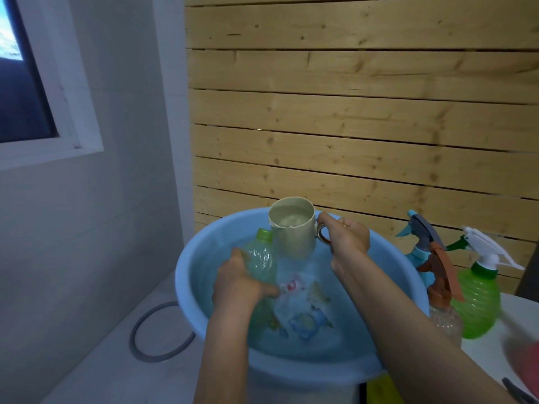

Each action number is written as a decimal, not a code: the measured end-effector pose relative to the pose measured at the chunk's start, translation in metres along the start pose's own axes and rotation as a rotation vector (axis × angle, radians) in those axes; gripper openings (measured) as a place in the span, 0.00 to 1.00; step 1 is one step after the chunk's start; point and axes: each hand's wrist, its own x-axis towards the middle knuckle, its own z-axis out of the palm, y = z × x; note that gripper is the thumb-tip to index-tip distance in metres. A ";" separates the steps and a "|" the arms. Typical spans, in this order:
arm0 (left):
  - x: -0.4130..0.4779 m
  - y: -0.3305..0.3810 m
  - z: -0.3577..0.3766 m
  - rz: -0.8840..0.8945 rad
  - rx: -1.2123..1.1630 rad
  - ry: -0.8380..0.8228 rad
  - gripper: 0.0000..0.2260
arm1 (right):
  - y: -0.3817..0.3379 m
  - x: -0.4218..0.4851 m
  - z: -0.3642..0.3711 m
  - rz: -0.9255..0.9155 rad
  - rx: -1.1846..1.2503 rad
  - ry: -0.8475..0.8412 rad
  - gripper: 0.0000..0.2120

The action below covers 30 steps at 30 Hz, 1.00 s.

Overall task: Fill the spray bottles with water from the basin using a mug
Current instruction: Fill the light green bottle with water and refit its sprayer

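A blue basin point(294, 368) holds water with a picture showing on its bottom. My left hand point(240, 282) grips a clear greenish bottle point(261, 258) with an open green neck, held upright over the water. My right hand point(344, 234) holds the handle of a beige mug point(293, 231), full of water, lifted above the basin just right of the bottle's neck. To the right of the basin stand three spray bottles: a blue one point(420, 237), a clear one with a brown trigger head point(443, 290) and a green one with a white trigger head point(478, 295).
A wooden slat wall point(350, 112) rises behind the basin. A grey hose ring point(154, 333) lies on the pale floor at the left. A window point(26, 83) is in the white wall. A white tabletop point(490, 354) carries the spray bottles; something pink and blurred point(525, 365) sits at its right edge.
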 end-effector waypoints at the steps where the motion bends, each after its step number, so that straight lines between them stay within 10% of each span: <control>1: 0.000 0.000 0.000 -0.007 0.003 -0.012 0.31 | -0.001 -0.002 0.000 -0.017 0.003 -0.007 0.22; 30: 0.000 -0.001 0.002 -0.006 0.038 -0.069 0.30 | -0.004 -0.004 -0.001 -0.292 0.013 0.000 0.19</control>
